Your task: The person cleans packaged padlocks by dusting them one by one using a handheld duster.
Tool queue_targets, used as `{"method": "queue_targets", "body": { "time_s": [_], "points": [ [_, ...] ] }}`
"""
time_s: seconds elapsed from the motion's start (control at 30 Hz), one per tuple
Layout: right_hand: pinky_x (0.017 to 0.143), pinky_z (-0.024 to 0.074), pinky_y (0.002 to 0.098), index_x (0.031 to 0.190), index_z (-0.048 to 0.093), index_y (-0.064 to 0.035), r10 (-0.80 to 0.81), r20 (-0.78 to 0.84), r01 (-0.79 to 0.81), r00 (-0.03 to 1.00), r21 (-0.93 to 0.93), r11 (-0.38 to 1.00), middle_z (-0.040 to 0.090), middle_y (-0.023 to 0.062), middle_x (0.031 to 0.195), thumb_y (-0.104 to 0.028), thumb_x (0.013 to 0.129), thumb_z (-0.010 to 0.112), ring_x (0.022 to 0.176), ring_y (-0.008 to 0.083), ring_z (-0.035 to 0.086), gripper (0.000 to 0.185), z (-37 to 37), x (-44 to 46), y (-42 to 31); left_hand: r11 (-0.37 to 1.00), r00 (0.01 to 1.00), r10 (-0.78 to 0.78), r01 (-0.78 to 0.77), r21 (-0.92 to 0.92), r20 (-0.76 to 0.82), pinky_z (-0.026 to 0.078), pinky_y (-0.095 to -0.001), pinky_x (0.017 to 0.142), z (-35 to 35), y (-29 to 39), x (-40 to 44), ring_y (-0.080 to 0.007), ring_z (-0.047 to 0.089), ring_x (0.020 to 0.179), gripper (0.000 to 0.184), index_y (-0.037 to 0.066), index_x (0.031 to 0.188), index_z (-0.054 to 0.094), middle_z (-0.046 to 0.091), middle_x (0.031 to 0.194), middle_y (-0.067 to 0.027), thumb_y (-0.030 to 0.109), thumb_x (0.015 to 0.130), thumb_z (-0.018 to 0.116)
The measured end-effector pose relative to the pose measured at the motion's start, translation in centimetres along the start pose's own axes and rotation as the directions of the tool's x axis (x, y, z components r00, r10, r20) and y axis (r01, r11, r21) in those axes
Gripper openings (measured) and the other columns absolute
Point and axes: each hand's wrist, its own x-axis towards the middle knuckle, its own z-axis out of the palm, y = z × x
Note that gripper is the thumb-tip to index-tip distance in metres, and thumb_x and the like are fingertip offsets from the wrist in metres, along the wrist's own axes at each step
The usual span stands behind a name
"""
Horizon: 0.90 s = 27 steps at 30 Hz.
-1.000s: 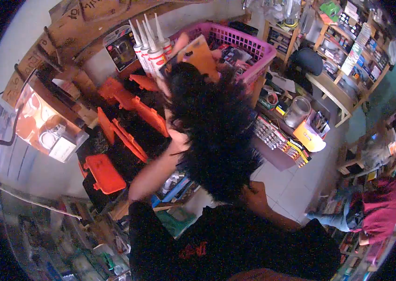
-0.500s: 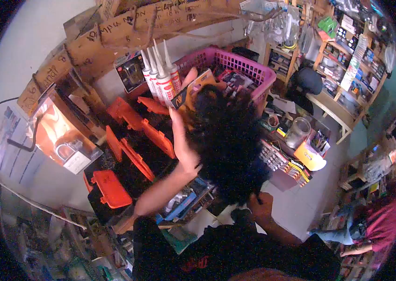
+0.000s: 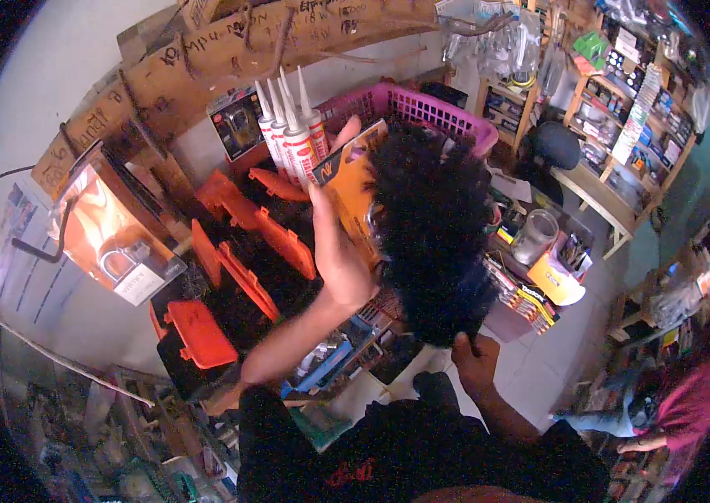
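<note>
My left hand (image 3: 344,268) is wrapped round an orange-and-black package (image 3: 351,197), held upright with its printed side partly showing. Beside it, black bushy bristles of a duster (image 3: 432,226) cover the package's right edge. The duster's lower end is gripped by my right hand (image 3: 475,360), whose fingers are closed; the handle is mostly hidden. Just behind the package stand several white sealant tubes (image 3: 294,138) with pointed nozzles. A purple basket (image 3: 476,126) lies beyond the duster, its contents largely hidden by it.
Orange-lidded dark organiser boxes (image 3: 201,335) lie left of my forearm. A packaged padlock (image 3: 122,260) hangs from a hook at the left. A glass jar (image 3: 535,236) stands on the right-hand counter. A person in a red shirt (image 3: 690,402) is at the far right.
The duster has shifted right and swung more upright, uncovering more of the orange package. My right hand has moved slightly up and right with it. My left hand keeps hold of the package.
</note>
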Motion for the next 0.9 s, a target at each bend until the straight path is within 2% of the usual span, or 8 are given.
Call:
{"method": "queue_targets", "body": {
  "time_s": [0.17,0.23,0.37,0.47,0.57,0.67,0.77,0.9],
  "points": [
    [0.041,0.0273,0.0278,0.05,0.045,-0.0021,-0.125,-0.046,0.127,0.991,0.03,0.992,0.045,0.0022,0.046,-0.022,0.083,0.055,0.042,0.0105,0.039,0.039,0.4,0.0,0.8,0.86,0.938,0.073,0.112,-0.498,0.338,0.024,-0.0351,0.103,-1.4,-0.9,0.7,-0.0257,0.038,0.119,0.057,-0.001,0.132,0.027,0.038,0.13,-0.0149,0.041,0.093,0.022],
    [0.04,0.0272,0.0276,0.051,0.045,-0.002,-0.105,-0.026,0.104,0.994,-0.02,0.994,0.045,0.0021,0.046,-0.022,0.083,0.055,0.042,0.0104,0.039,0.039,0.1,0.3,1.1,0.994,1.0,-0.006,0.003,-0.111,-0.022,0.025,-0.0349,0.102,1.4,0.8,-0.4,-0.0252,0.038,0.118,0.056,-0.001,0.131,0.028,0.04,0.128,-0.0145,0.039,0.093,0.021],
    [0.04,0.0272,0.0282,0.051,0.045,-0.002,-0.314,0.065,0.32,0.947,-0.133,0.938,0.045,0.0026,0.045,-0.024,0.083,0.055,0.04,0.0111,0.039,0.041,-0.1,0.2,0.6,0.945,0.988,-0.064,0.106,-0.31,0.143,0.032,-0.0361,0.098,-1.5,-1.0,0.3,-0.0245,0.043,0.112,0.061,0.003,0.133,0.024,0.044,0.123,-0.0134,0.046,0.09,0.03],
    [0.039,0.0271,0.029,0.052,0.045,-0.002,0.015,-0.066,-0.008,0.998,0.096,0.995,0.044,0.0033,0.045,-0.03,0.082,0.057,0.039,0.0125,0.039,0.042,0.4,0.6,-0.2,0.999,1.0,-0.014,0.014,-0.03,0.002,0.031,-0.036,0.099,0.1,-0.2,-0.3,-0.024,0.042,0.113,0.061,0.004,0.135,0.021,0.043,0.124,-0.0128,0.045,0.09,0.031],
    [0.039,0.0277,0.0298,0.054,0.046,-0.002,-0.151,0.016,0.152,0.988,-0.063,0.986,0.043,0.0036,0.044,-0.032,0.082,0.056,0.039,0.0133,0.041,0.042,0.0,0.3,0.4,0.987,0.999,-0.009,0.017,-0.159,0.049,0.03,-0.0336,0.098,-1.3,-0.5,-2.1,-0.0207,0.041,0.113,0.056,0.003,0.133,0.026,0.045,0.122,-0.0109,0.042,0.092,0.029],
    [0.04,0.0286,0.0302,0.054,0.047,-0.002,-0.477,-0.051,0.429,0.877,-0.364,0.827,0.043,0.0034,0.044,-0.031,0.083,0.055,0.039,0.0131,0.042,0.041,0.3,0.6,0.6,0.937,0.983,-0.169,0.136,0.322,0.076,0.03,-0.0321,0.098,-5.7,-3.3,-2.5,-0.0191,0.042,0.111,0.053,0.003,0.134,0.025,0.041,0.125,-0.0091,0.037,0.093,0.031],
    [0.04,0.0281,0.0349,0.053,0.046,-0.0009,0.152,-0.043,-0.142,0.987,0.181,0.973,0.044,0.0091,0.045,-0.025,0.078,0.061,0.039,0.0176,0.04,0.037,0.3,0.6,0.4,0.991,0.991,-0.131,0.131,0.0,-0.021,0.029,-0.0315,0.099,-0.2,0.0,-1.3,-0.0191,0.04,0.112,0.056,0.004,0.135,0.02,0.036,0.129,-0.0088,0.035,0.091,0.035],
    [0.04,0.0275,0.0273,0.052,0.047,-0.002,-0.159,0.013,0.16,0.987,-0.042,0.986,0.045,0.0019,0.045,-0.025,0.084,0.055,0.041,0.0104,0.039,0.04,0.4,0.3,0.1,0.881,0.962,-0.263,0.273,-0.386,0.079,0.028,-0.0313,0.099,-4.9,-3.1,-2.7,-0.0204,0.042,0.11,0.055,0.004,0.134,0.026,0.041,0.126,-0.0093,0.039,0.092,0.027]
  ]
}}
